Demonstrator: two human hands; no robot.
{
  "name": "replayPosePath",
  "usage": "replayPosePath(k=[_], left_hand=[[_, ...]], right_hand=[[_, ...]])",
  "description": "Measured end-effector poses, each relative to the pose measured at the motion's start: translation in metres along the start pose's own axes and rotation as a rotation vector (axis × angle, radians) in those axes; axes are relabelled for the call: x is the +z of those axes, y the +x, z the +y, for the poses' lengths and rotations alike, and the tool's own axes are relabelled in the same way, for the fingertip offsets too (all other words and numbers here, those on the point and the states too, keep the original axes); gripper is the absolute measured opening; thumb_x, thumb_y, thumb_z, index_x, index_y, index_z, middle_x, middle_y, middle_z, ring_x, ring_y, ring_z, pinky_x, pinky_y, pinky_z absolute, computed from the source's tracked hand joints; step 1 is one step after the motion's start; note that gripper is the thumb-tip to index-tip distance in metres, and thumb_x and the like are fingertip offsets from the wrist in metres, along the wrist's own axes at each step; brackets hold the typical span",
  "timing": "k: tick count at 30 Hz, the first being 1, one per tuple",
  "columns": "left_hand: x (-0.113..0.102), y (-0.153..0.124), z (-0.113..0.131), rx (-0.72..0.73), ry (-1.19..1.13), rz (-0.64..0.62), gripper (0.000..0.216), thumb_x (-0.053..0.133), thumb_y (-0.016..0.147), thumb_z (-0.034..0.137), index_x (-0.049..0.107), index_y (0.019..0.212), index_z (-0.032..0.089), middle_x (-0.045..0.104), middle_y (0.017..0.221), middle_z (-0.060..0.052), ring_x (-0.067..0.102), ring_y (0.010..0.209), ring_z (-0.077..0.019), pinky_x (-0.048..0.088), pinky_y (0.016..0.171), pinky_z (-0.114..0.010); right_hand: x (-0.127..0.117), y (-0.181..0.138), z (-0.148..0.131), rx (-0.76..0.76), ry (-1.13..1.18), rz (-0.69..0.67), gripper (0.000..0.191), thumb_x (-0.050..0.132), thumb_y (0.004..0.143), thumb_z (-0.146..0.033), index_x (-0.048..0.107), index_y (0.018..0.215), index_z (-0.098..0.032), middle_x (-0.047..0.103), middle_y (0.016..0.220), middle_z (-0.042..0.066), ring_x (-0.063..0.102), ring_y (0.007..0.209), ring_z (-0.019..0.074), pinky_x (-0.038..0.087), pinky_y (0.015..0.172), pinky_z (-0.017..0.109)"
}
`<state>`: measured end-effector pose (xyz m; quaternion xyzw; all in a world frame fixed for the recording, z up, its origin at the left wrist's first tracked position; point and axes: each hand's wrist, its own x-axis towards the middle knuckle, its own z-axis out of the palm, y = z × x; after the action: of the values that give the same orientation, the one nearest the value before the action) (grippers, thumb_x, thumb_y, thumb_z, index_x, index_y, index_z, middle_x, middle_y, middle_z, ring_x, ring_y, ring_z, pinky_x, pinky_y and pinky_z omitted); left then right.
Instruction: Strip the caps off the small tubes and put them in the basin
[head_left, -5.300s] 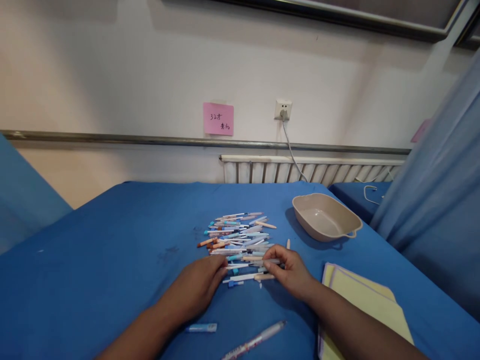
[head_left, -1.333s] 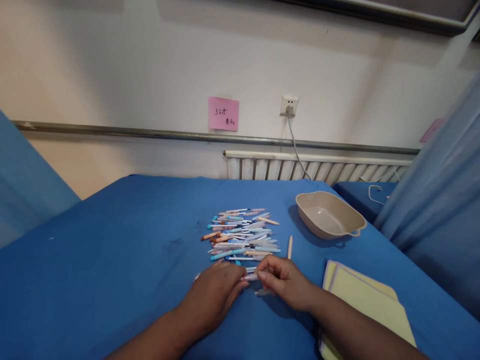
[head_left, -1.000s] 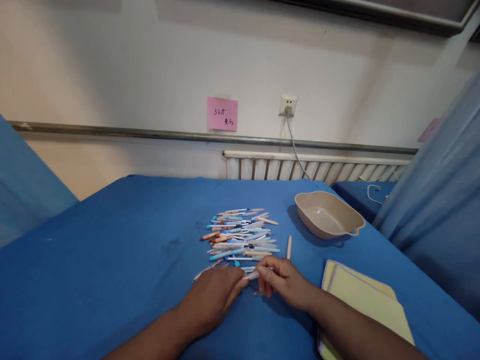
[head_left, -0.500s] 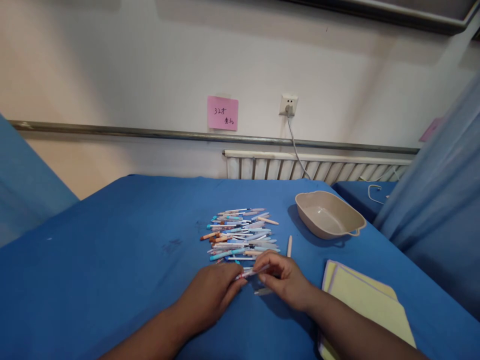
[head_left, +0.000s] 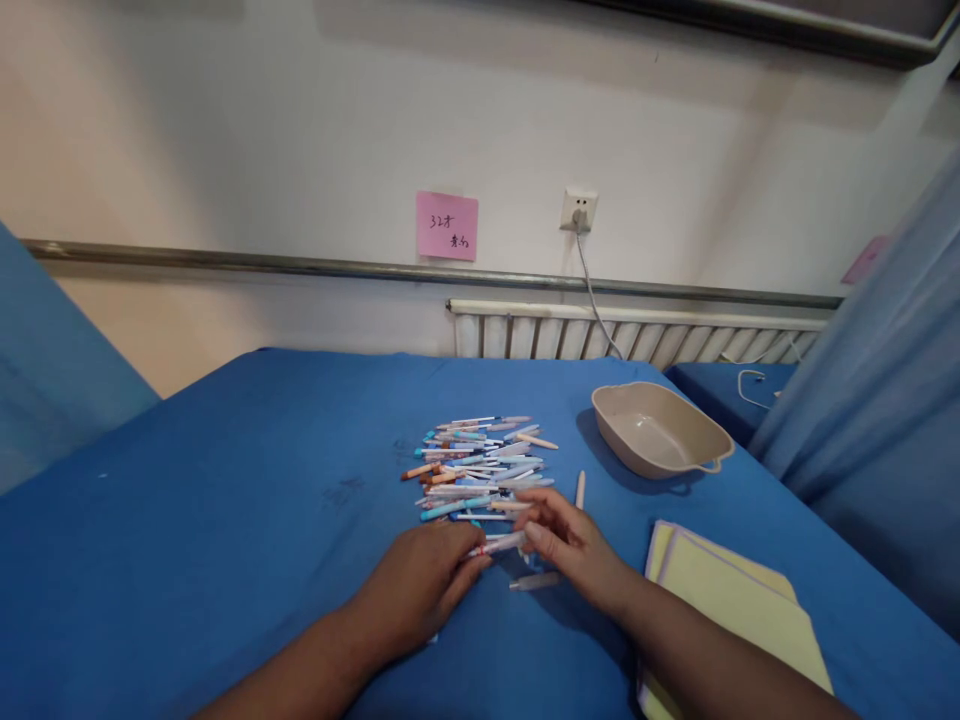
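Observation:
My left hand (head_left: 431,575) is closed, pinching a pale pen (head_left: 501,544) with a pinkish mark near its held end. The pen points to the right and slightly up. My right hand (head_left: 574,545) is at the pen's other end, its fingers parted and the thumb close to the tip; whether they touch is hard to tell. Just beyond both hands lies a pile of pens (head_left: 480,465) in white, blue, orange and grey. A translucent pen part (head_left: 535,581) rests under my right hand, and a peach pen (head_left: 580,490) lies behind it.
A beige basin (head_left: 652,430) stands at the back right of the blue-covered table (head_left: 225,500). Yellow cloths (head_left: 739,590) lie by my right forearm. Behind are a radiator (head_left: 540,330), a rail and a plugged-in cable (head_left: 592,285). Blue curtains (head_left: 885,380) hang at the sides.
The fingers of my right hand have loosened and spread at the pen's right end, so more of the pen shows. My left hand keeps its hold, shifting only slightly.

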<state>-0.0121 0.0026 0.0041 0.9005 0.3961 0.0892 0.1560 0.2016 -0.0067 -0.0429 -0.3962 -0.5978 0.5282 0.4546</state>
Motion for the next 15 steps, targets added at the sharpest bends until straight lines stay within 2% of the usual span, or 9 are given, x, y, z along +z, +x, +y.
replayPosePath(k=[2, 4, 6, 8, 9, 11, 13, 15], left_hand=[[0.0002, -0.0005, 0.0001, 0.007, 0.009, -0.002, 0.031, 0.033, 0.094, 0.039, 0.057, 0.089, 0.020, 0.064, 0.082, -0.003, 0.058, 0.075, -0.0184, 0.039, 0.065, -0.026], [-0.0001, -0.0007, -0.0007, 0.003, 0.007, 0.000, 0.032, 0.033, 0.095, 0.040, 0.057, 0.089, 0.020, 0.064, 0.081, -0.003, 0.058, 0.075, -0.0181, 0.039, 0.065, -0.026], [-0.0010, -0.0005, -0.0019, -0.011, -0.003, 0.005, 0.032, 0.031, 0.095, 0.039, 0.056, 0.088, 0.020, 0.064, 0.081, -0.003, 0.058, 0.075, -0.0176, 0.039, 0.065, -0.025], [-0.0017, -0.0003, -0.0028, -0.024, -0.012, 0.008, 0.032, 0.031, 0.095, 0.039, 0.056, 0.087, 0.020, 0.064, 0.081, -0.002, 0.058, 0.075, -0.0175, 0.039, 0.064, -0.025], [-0.0018, -0.0002, -0.0028, -0.026, -0.014, 0.009, 0.032, 0.031, 0.095, 0.039, 0.056, 0.087, 0.021, 0.064, 0.082, -0.002, 0.058, 0.076, -0.0175, 0.039, 0.064, -0.025], [-0.0018, -0.0002, -0.0025, -0.019, -0.015, 0.009, 0.031, 0.032, 0.095, 0.040, 0.056, 0.088, 0.021, 0.064, 0.083, -0.002, 0.058, 0.076, -0.0177, 0.039, 0.065, -0.025], [-0.0019, -0.0001, -0.0027, -0.009, -0.009, 0.003, 0.030, 0.032, 0.095, 0.039, 0.056, 0.090, 0.021, 0.064, 0.084, -0.002, 0.058, 0.078, -0.0178, 0.039, 0.066, -0.025], [-0.0029, 0.0003, -0.0043, -0.022, 0.004, -0.011, 0.031, 0.031, 0.095, 0.038, 0.056, 0.090, 0.021, 0.064, 0.084, -0.003, 0.058, 0.077, -0.0180, 0.039, 0.065, -0.025]], right_hand=[[0.0009, 0.0002, 0.0012, 0.071, -0.048, -0.047, 0.033, 0.050, 0.086, -0.048, 0.063, 0.091, -0.019, 0.057, 0.062, -0.002, 0.050, 0.052, 0.0114, 0.040, 0.052, 0.024], [0.0016, 0.0002, 0.0005, 0.029, -0.124, -0.021, 0.029, 0.053, 0.085, -0.045, 0.065, 0.081, -0.019, 0.058, 0.065, -0.001, 0.052, 0.056, 0.0120, 0.041, 0.054, 0.024], [0.0010, -0.0002, -0.0017, -0.084, -0.147, 0.056, 0.022, 0.062, 0.079, -0.038, 0.065, 0.092, -0.021, 0.062, 0.088, 0.003, 0.056, 0.075, 0.0147, 0.044, 0.065, 0.025], [-0.0004, -0.0007, -0.0036, -0.135, -0.101, 0.097, 0.038, 0.066, 0.077, -0.035, 0.058, 0.112, -0.025, 0.058, 0.109, 0.005, 0.056, 0.088, 0.0165, 0.045, 0.073, 0.027], [-0.0010, -0.0008, -0.0037, -0.117, -0.073, 0.089, 0.044, 0.064, 0.078, -0.036, 0.053, 0.119, -0.026, 0.058, 0.110, 0.005, 0.056, 0.087, 0.0163, 0.045, 0.073, 0.028], [-0.0009, -0.0007, -0.0020, -0.019, -0.052, 0.020, 0.040, 0.057, 0.084, -0.040, 0.052, 0.119, -0.023, 0.063, 0.092, 0.004, 0.057, 0.074, 0.0144, 0.045, 0.064, 0.026], [0.0006, -0.0001, 0.0010, 0.071, -0.084, -0.050, 0.031, 0.050, 0.087, -0.044, 0.061, 0.100, -0.018, 0.060, 0.069, 0.000, 0.053, 0.058, 0.0120, 0.041, 0.054, 0.023], [0.0018, 0.0010, 0.0028, 0.094, -0.096, -0.030, 0.030, 0.052, 0.085, -0.045, 0.062, 0.085, -0.017, 0.055, 0.060, -0.002, 0.048, 0.051, 0.0101, 0.037, 0.050, 0.021]])
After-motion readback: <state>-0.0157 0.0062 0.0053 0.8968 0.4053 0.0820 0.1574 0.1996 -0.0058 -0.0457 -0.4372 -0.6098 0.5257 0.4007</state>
